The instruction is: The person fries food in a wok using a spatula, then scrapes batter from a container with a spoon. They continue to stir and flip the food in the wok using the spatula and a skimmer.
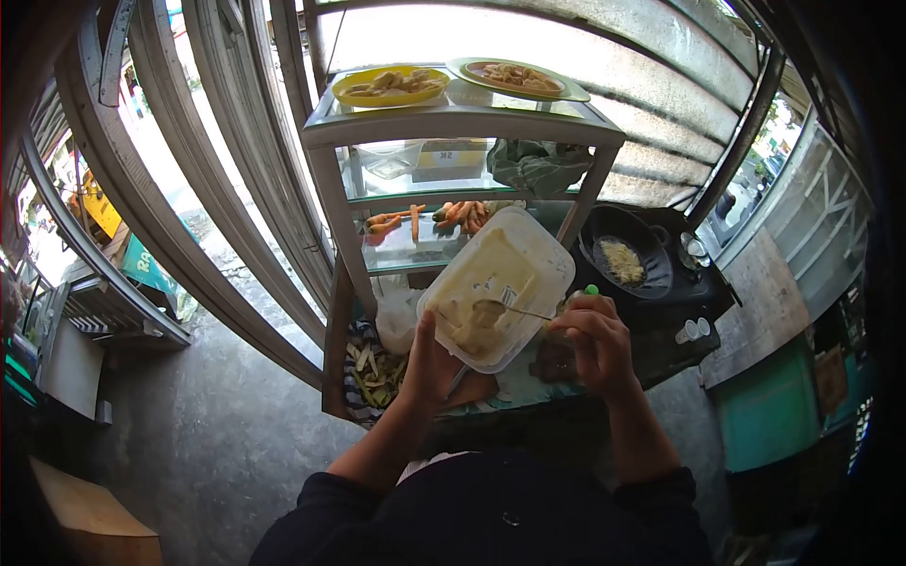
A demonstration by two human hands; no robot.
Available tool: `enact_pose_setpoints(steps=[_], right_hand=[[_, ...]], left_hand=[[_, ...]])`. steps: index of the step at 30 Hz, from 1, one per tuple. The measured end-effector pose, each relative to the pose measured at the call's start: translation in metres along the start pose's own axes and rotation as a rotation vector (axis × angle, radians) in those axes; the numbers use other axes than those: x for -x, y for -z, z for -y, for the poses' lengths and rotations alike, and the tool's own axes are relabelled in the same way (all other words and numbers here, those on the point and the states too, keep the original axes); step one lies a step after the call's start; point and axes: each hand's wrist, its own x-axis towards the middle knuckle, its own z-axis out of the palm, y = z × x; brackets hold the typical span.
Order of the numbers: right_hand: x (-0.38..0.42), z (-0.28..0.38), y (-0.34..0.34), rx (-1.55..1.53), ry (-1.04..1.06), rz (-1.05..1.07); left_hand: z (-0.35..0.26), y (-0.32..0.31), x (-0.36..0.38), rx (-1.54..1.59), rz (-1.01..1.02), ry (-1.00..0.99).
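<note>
A white rectangular plastic tub (540, 253) is tilted in front of me, with pale yellow batter (479, 340) pooled at its lower end and smeared over its base. My left hand (430, 366) grips the tub's near left edge, thumb on the rim. In my right hand (596, 341) is the handle of a metal spoon (525, 312), pinched between the fingers. The spoon's bowl rests in the batter. To the right, a black wok (604, 223) on the stove holds a pale golden piece of food (623, 261) frying in oil.
Behind the tub stands a glass display case (462, 121), topped by a yellow plate (351, 98) and a green-rimmed plate (459, 68) of fried food. Carrots (464, 215) lie inside it. Peelings (376, 374) sit at lower left. Small cups (693, 330) stand at the right edge.
</note>
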Motion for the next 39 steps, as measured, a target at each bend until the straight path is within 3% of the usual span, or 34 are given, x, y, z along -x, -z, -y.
enact_pose_setpoints(steps=[3,6,9,11,12,14,15,17,19,20,23,27,30,32,36,39], right_hand=[[0.003,-0.003,0.013,0.067,0.064,-0.008],[0.007,-0.005,0.022,0.213,0.087,0.145],[0.024,-0.021,0.015,0.201,0.0,0.042],[0.044,-0.028,0.005,0.125,-0.129,0.225],[0.059,-0.037,-0.001,0.129,-0.142,0.221],[0.093,-0.057,-0.014,-0.047,-0.384,0.142],[0.105,-0.059,-0.017,-0.044,-0.393,0.14],[0.128,-0.062,-0.026,-0.363,-0.95,0.128],[0.163,-0.077,-0.036,-0.448,-1.027,0.024],[0.18,-0.084,-0.037,-0.53,-1.096,-0.08],[0.219,-0.095,-0.024,-0.443,-1.141,-0.109],[0.245,-0.097,0.006,-0.4,-1.237,-0.19],[0.261,-0.097,0.019,-0.364,-1.285,-0.231],[0.266,-0.094,0.022,-0.364,-1.31,-0.245],[0.278,-0.094,0.027,-0.398,-1.319,-0.199],[0.295,-0.104,0.038,-0.406,-1.313,-0.193]], left_hand=[[0.01,0.011,-0.005,-0.03,0.04,0.028],[0.011,0.003,-0.002,0.048,0.067,0.15],[0.021,0.008,-0.003,0.143,0.081,0.306],[0.039,0.028,0.0,0.168,0.083,0.394],[0.052,0.044,0.004,0.108,0.032,0.491],[0.074,0.064,0.014,0.05,-0.015,0.596],[0.083,0.07,0.019,0.036,-0.075,0.674],[0.101,0.085,0.026,0.019,-0.138,0.758],[0.122,0.105,0.029,0.013,-0.338,0.893],[0.132,0.115,0.03,0.009,-0.34,0.898],[0.161,0.139,0.035,0.22,-0.312,1.046],[0.2,0.156,0.035,0.024,-0.378,0.943],[0.22,0.165,0.018,0.155,-0.414,0.944],[0.237,0.167,0.008,0.274,-0.541,0.926],[0.266,0.164,-0.007,0.115,-0.55,0.868],[0.268,0.156,-0.02,0.258,-0.568,0.914]])
